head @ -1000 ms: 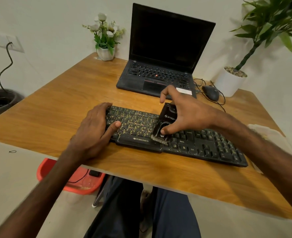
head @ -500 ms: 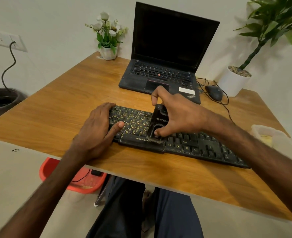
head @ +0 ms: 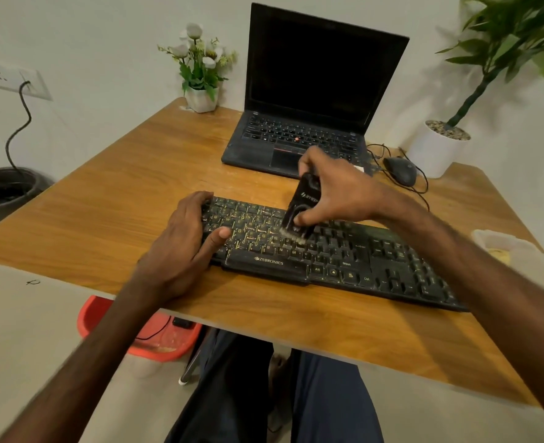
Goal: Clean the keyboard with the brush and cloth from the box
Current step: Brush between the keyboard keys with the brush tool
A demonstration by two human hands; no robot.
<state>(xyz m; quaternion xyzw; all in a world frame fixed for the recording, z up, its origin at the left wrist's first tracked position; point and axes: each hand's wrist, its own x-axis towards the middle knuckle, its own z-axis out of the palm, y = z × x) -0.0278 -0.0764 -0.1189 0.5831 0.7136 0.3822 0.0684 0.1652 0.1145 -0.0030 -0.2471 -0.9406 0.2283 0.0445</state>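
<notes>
The right hand (head: 337,190) holds the brush (head: 305,195), fingers and thumb pinched round its black body, with the bristles down on the middle keys of the keyboard (head: 353,251) just beneath the palm. The left hand (head: 184,241) grips the keyboard's left end, fingers curled over the far edge and thumb lying on the keys.

The brush looks light, with a rigid body and soft, springy bristles. A hold low on the body, near the bristles, likely gives the best control, and light pressure should be enough. The keyboard seems a light, stiff plastic slab that could slide on smooth wood, so bracing one end makes sense.

The translucent box (head: 500,241) sits to the right of the right forearm. Something yellowish lies inside it, but whether that is the cloth cannot be told.

Beyond the right hand, the wooden table (head: 120,203) carries an open laptop (head: 312,91), a mouse (head: 400,169) and a white plant pot (head: 436,148). A flower pot (head: 202,99) stands beyond the left hand. A red tub (head: 155,340) lies on the floor under the left forearm.
</notes>
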